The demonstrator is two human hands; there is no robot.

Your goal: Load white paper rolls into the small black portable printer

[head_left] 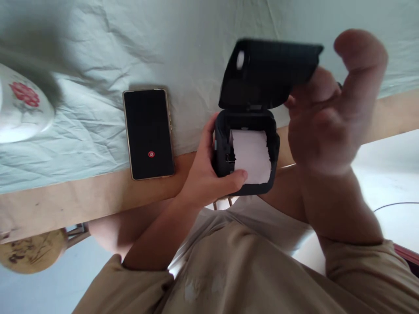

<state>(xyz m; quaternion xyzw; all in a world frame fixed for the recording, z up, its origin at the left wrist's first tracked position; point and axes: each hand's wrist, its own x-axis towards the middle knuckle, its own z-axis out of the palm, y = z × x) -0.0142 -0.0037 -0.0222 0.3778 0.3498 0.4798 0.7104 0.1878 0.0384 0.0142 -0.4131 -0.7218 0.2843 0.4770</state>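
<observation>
Head view, looking down over a beige shirt [229, 270] at the edge of a wooden table [65, 205] draped in a pale green cloth [98, 56]. Centre frame sits a small black printer [225, 161], held just off the table edge above the person's lap, and its lid [268, 72] is swung up and back, wide open. Inside lies a roll of white paper [252, 155], its torn end facing the person.

Left hand [204, 174] cups the printer body from the left side: fingers wrapped round the far wall, thumb [237, 176] pressed across the near rim and touching the paper's lower edge. A firm grip on the casing.

Right hand [322, 117] is up at the right of the frame, blurred, its fingertips at the lid's right underside edge. The thumb [360, 56] sticks up clear and apart from the rest; the other fingers bunch together against the lid, though the blur keeps me from telling whether they pinch it or only touch it.

Left of the printer, well apart, a phone [149, 133] lies flat on the cloth, screen dark save a small red icon. Far left, a white dish with a red flower [22, 104]. Lower left, a round wooden stool [31, 253] shows under the table.
</observation>
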